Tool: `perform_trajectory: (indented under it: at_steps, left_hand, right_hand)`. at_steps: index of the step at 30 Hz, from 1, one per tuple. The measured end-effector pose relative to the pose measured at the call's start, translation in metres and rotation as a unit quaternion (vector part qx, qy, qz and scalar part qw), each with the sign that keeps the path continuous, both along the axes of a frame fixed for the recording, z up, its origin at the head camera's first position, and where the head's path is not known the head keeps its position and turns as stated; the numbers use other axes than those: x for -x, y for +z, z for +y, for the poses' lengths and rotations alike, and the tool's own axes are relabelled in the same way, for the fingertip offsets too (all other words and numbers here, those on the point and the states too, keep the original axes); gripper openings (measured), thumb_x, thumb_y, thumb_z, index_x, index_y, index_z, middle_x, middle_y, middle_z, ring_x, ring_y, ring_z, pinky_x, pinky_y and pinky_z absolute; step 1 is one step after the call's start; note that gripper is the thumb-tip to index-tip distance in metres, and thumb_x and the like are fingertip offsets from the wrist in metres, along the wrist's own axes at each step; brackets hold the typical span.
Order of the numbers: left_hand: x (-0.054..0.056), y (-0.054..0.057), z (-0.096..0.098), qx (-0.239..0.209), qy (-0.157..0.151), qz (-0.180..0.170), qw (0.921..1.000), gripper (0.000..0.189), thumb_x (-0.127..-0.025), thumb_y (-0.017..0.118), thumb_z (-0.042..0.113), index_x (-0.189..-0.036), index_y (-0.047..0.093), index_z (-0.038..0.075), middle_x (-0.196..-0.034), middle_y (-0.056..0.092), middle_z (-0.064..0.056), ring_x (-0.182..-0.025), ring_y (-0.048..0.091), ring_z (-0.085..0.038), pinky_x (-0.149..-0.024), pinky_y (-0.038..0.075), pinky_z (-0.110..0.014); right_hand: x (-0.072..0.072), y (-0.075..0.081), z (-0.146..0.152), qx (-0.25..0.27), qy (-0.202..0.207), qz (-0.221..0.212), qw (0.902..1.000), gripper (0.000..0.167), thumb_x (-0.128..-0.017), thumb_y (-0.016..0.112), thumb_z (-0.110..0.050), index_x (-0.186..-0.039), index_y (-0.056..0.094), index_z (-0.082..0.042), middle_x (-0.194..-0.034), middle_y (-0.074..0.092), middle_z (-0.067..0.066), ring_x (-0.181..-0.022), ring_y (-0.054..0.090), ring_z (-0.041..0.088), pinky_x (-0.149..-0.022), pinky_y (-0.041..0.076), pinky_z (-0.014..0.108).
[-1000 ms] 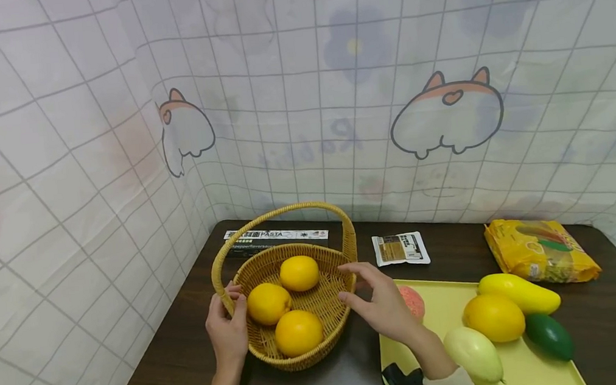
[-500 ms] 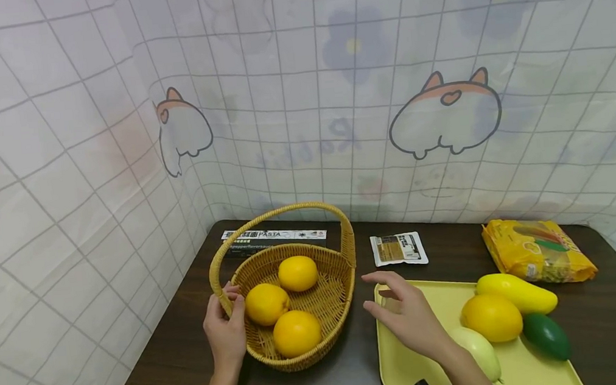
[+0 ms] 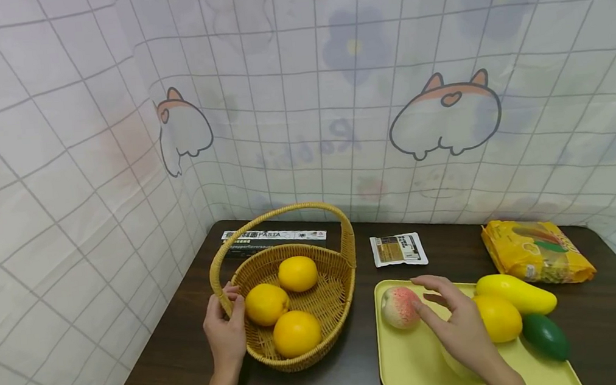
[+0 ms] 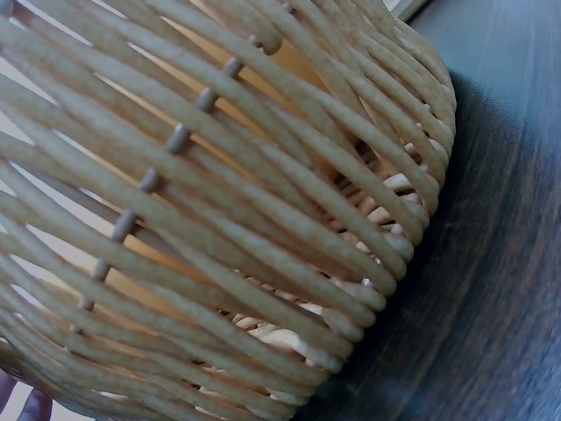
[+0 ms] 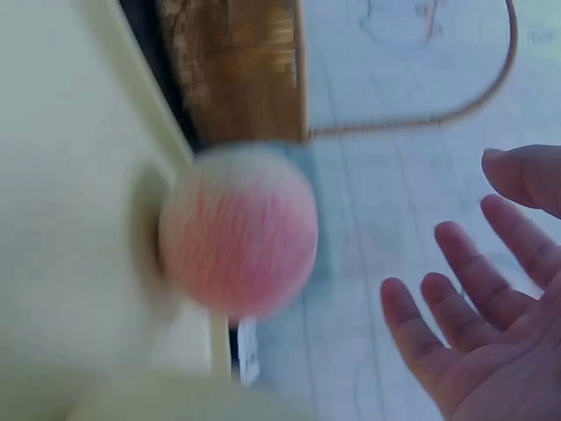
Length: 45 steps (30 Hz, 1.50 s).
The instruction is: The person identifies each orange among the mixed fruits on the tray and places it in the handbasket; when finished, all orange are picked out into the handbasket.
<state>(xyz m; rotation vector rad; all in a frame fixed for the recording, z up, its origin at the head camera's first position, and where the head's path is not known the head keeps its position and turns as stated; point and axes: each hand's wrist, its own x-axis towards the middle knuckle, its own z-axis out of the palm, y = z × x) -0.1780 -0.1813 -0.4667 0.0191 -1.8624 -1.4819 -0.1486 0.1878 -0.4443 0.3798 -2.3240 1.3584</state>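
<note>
On the left of the head view, my left hand [image 3: 225,331] grips the rim of a wicker basket [image 3: 329,304] where its tall handle [image 3: 298,207] begins. Three yellow-orange fruits [image 3: 298,334] lie inside. The left wrist view is filled by the basket's woven side [image 4: 219,219], with fingertips just showing in the lower left corner. My right hand [image 3: 460,332] hovers over a yellow tray [image 3: 397,365], fingers spread and holding nothing. Beside its thumb sits a pink-and-white peach [image 3: 397,308]. The right wrist view shows the peach [image 5: 238,232] apart from the hand [image 5: 500,333].
A yellow mango [image 3: 515,295], an orange-yellow fruit [image 3: 503,319] and a dark green fruit [image 3: 546,337] lie on the tray's right. My right hand mostly hides a pale green fruit. Behind are a pasta box [image 3: 290,238], a small packet [image 3: 399,250] and a yellow bag [image 3: 538,252].
My right hand has left the basket's right side and moved right over the tray, uncovering the peach. The left hand and basket have stayed in place.
</note>
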Motion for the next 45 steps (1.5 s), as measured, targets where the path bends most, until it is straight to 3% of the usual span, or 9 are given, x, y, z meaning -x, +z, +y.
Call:
perform_trajectory:
  at_steps: [5,11,26,31,34,37,40,42,45]
  left_hand:
    - [0.000,-0.001,0.000,0.002,0.000,0.003,1.0000,0.006,-0.090,0.063,-0.005,-0.089,0.060,-0.010,-0.107,0.063,-0.030,-0.119,0.055,-0.041,-0.094,0.040,-0.009]
    - [0.000,-0.001,0.000,0.002,0.004,0.005,1.0000,0.006,-0.089,0.064,-0.005,-0.088,0.060,-0.010,-0.107,0.063,-0.030,-0.118,0.056,-0.042,-0.093,0.040,-0.008]
    - [0.000,-0.001,0.000,0.001,-0.001,-0.001,1.0000,0.008,-0.090,0.064,-0.004,-0.088,0.060,-0.010,-0.108,0.062,-0.029,-0.120,0.055,-0.041,-0.095,0.040,-0.008]
    - [0.000,-0.001,-0.001,0.001,-0.003,-0.006,1.0000,0.008,-0.091,0.064,-0.002,-0.089,0.060,-0.009,-0.110,0.062,-0.029,-0.120,0.055,-0.040,-0.093,0.040,-0.007]
    - [0.000,0.000,-0.001,0.001,-0.005,-0.009,0.9999,0.008,-0.092,0.064,0.000,-0.090,0.061,-0.008,-0.111,0.062,-0.028,-0.120,0.055,-0.039,-0.093,0.040,-0.007]
    - [0.000,0.000,-0.001,0.000,-0.006,-0.009,0.9999,0.009,-0.092,0.064,0.000,-0.090,0.061,-0.008,-0.111,0.062,-0.028,-0.120,0.055,-0.039,-0.092,0.040,-0.007]
    - [0.000,0.000,-0.001,0.001,-0.006,-0.009,0.9999,0.010,-0.091,0.064,0.001,-0.091,0.061,-0.008,-0.111,0.062,-0.028,-0.119,0.055,-0.039,-0.092,0.040,-0.007]
    - [0.000,0.000,-0.001,0.000,-0.007,-0.009,0.9999,0.010,-0.092,0.064,0.001,-0.091,0.061,-0.008,-0.111,0.062,-0.028,-0.120,0.055,-0.039,-0.092,0.040,-0.007]
    - [0.000,-0.001,-0.001,-0.001,-0.007,-0.008,0.9999,0.010,-0.092,0.064,0.001,-0.090,0.061,-0.008,-0.111,0.061,-0.029,-0.120,0.055,-0.040,-0.091,0.041,-0.007]
  right_hand:
    - [-0.007,-0.006,0.026,0.027,-0.074,0.015,0.9968,0.035,-0.086,0.070,0.004,-0.119,0.065,-0.006,-0.118,0.064,0.009,-0.103,0.054,0.002,-0.085,0.048,0.010]
    - [-0.011,-0.011,0.055,0.002,-0.162,-0.004,0.9868,0.033,-0.088,0.071,-0.004,-0.121,0.066,-0.008,-0.117,0.064,0.007,-0.101,0.052,-0.003,-0.081,0.045,0.004]
    - [-0.016,-0.025,0.081,0.004,-0.291,-0.070,0.9542,0.032,-0.089,0.072,-0.016,-0.120,0.068,-0.013,-0.117,0.066,0.004,-0.099,0.047,-0.014,-0.080,0.039,0.004]
    - [-0.013,-0.027,0.085,0.059,-0.285,-0.124,0.9485,0.036,-0.091,0.069,-0.021,-0.126,0.064,-0.012,-0.116,0.062,-0.009,-0.107,0.050,-0.007,-0.094,0.044,0.013]
    - [-0.011,-0.028,0.086,0.069,-0.281,-0.158,0.9442,0.041,-0.092,0.069,-0.025,-0.130,0.062,-0.012,-0.119,0.059,-0.008,-0.111,0.051,-0.001,-0.097,0.043,0.013]
    - [-0.010,-0.030,0.088,0.039,-0.269,-0.180,0.9453,0.044,-0.092,0.069,-0.027,-0.132,0.059,-0.011,-0.126,0.059,0.002,-0.117,0.052,0.010,-0.086,0.038,0.002]
    - [-0.011,-0.033,0.091,-0.014,-0.243,-0.183,0.9525,0.047,-0.091,0.069,-0.029,-0.132,0.058,-0.010,-0.133,0.057,0.013,-0.119,0.051,0.023,-0.074,0.033,0.000]
    - [-0.012,-0.033,0.093,-0.042,-0.220,-0.187,0.9565,0.050,-0.091,0.069,-0.034,-0.133,0.057,-0.009,-0.136,0.055,0.017,-0.120,0.050,0.031,-0.075,0.035,0.007]
    - [-0.012,-0.033,0.096,-0.063,-0.183,-0.204,0.9597,0.059,-0.090,0.068,-0.042,-0.136,0.053,-0.007,-0.140,0.049,0.022,-0.122,0.047,0.036,-0.086,0.043,0.027]
